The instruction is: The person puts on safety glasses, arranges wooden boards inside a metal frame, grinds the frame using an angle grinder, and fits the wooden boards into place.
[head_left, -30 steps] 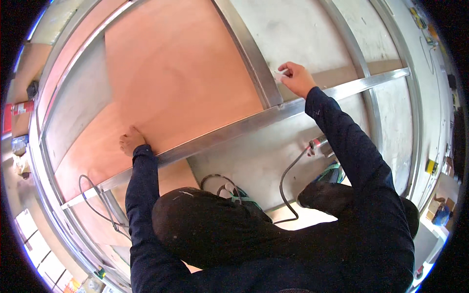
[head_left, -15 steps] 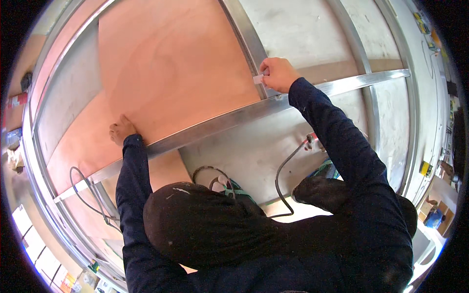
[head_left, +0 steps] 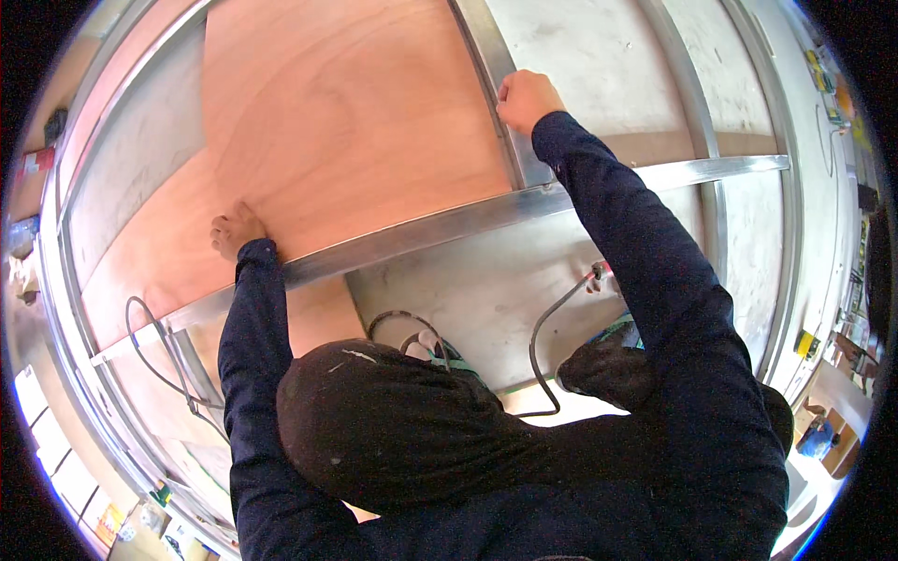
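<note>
My left hand [head_left: 238,230] rests on a thin reddish-brown plywood sheet [head_left: 346,122], its fingers apart and slightly bent, holding nothing. The sheet lies within a metal frame, just beyond a long shiny crossbar [head_left: 421,230]. My right hand [head_left: 528,101] is closed beside the sheet's right edge, over a metal upright [head_left: 486,47] of the frame. Whatever is between its fingers is hidden from this view.
A dark cable [head_left: 535,351] runs to a red-ended tool [head_left: 599,271] partly behind my right arm. Another cable loop [head_left: 140,327] hangs over the frame at left. Pale panels [head_left: 589,65] fill the right bays. My feet and knees are close below the crossbar.
My right hand has moved farther up along the upright. The small pale flat piece it pinched no longer shows. My left hand stays on the plywood.
</note>
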Demonstrator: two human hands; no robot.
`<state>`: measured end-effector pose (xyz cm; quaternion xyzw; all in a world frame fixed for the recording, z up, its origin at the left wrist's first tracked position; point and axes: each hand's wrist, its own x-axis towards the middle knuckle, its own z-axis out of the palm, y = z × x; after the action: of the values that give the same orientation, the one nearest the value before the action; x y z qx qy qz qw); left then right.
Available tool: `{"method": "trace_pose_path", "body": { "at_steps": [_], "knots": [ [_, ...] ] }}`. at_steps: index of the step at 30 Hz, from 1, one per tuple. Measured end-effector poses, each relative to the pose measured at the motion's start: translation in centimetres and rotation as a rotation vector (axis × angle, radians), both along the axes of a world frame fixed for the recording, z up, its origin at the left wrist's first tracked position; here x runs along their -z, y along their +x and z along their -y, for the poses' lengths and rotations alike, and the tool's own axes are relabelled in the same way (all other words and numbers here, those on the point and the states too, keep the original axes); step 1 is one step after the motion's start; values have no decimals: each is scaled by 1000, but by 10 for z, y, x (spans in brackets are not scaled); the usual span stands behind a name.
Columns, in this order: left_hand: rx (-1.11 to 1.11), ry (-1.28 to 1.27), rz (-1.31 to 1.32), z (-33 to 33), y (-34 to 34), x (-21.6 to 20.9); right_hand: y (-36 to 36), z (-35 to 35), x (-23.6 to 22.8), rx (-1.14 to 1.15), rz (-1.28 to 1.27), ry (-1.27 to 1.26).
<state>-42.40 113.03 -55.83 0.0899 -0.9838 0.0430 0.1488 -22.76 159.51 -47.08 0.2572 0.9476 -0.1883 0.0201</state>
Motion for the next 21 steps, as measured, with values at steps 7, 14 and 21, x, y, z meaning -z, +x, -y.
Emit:
{"method": "trace_pose_path", "body": {
  "at_steps": [7, 14, 21],
  "knots": [
    [15, 15, 16, -16, 8, 0, -22, -13, 7, -2, -52, 61],
    [-60, 31, -53, -12, 6, 1, -42, -21, 6, -84, -86, 242],
    [8, 48, -87, -13, 8, -4, -61, -28, 7, 5, -54, 85]
  ]
}}
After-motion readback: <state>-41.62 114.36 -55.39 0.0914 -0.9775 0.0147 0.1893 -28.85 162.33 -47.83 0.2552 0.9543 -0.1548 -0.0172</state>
